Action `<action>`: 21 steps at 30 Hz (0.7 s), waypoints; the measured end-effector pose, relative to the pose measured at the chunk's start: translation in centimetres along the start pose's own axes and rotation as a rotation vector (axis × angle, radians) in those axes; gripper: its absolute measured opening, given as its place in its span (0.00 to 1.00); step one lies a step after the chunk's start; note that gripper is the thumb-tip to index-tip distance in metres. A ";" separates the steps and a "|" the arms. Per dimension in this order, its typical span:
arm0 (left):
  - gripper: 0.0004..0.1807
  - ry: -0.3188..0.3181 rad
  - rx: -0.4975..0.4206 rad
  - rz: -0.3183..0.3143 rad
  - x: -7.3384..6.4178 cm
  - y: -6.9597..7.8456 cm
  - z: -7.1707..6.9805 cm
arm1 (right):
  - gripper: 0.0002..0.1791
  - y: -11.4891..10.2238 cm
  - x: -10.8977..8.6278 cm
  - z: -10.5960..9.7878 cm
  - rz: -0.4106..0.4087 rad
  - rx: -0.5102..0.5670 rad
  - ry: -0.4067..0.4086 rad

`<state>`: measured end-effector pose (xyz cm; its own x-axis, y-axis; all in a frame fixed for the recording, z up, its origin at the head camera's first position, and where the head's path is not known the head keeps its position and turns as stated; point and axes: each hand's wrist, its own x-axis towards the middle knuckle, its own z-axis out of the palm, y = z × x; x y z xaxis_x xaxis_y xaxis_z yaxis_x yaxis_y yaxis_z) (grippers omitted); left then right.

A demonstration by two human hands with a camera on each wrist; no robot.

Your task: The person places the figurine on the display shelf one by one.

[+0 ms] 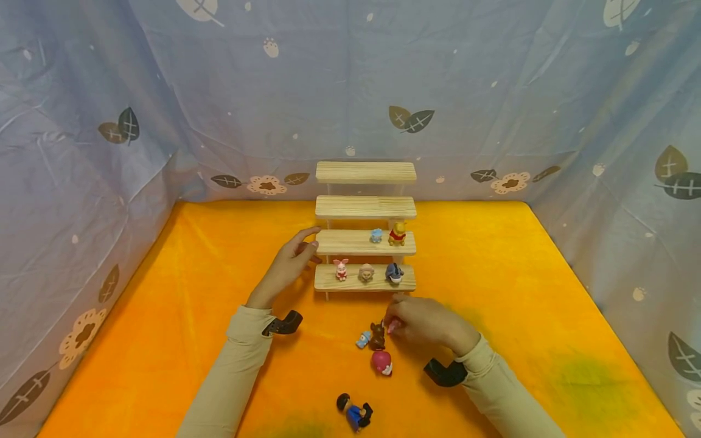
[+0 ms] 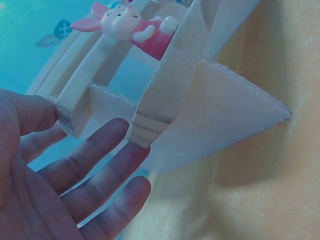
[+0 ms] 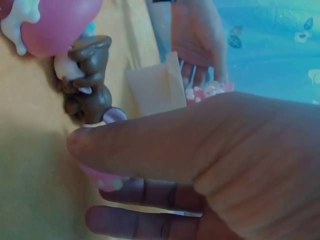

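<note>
Pinching a pink toy point(image 3: 102, 179), probably light and stiff, best held mid-body, the right hand point(image 1: 429, 323) sits off the front-right corner of the shelf point(image 1: 365, 208), left hand point(image 1: 289, 263) loosely spread by its left edge.

Long plain beige sleeves point(image 1: 226, 378), creased cuffs point(image 1: 249, 322), an angular black bracket point(image 1: 285, 323) at each cuff

4-tier light-wood shelf point(image 1: 366, 207) stands upright. Lil pink toy point(image 3: 97, 176) w/ pale dots is pinched, mostly hidden, in front of shelf, slightly R of ctr.
</note>
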<state>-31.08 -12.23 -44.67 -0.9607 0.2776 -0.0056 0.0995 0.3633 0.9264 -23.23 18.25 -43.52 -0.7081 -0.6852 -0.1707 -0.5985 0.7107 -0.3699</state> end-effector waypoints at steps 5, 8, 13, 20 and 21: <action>0.27 0.004 0.001 -0.001 0.1 -0.1 0.0 | 0.02 0.1 -0.1 -0.3 0.010 0.051 -0.015; 0.27 0.004 -0.003 -0.004 0.1 -0.2 -0.1 | 0.02 0.1 -0.1 -0.5 0.023 0.098 -0.036; 0.27 0.010 0.002 -0.001 0.0 -0.2 -0.1 | 0.02 0.1 0.0 -0.9 0.030 0.162 -0.044; 0.28 0.007 -0.002 0.002 -0.1 0.1 -0.1 | 0.06 -0.1 0.1 -1.2 -0.045 0.219 -0.008; 0.28 0.006 -0.004 -0.002 -0.2 0.1 -0.1 | 0.06 -0.1 0.1 -1.2 -0.057 0.225 -0.003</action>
<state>-30.94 -12.33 -44.50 -0.9623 0.2718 -0.0051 0.0969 0.3605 0.9277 -23.66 18.30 -42.37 -0.6744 -0.7237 -0.1465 -0.5386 0.6178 -0.5730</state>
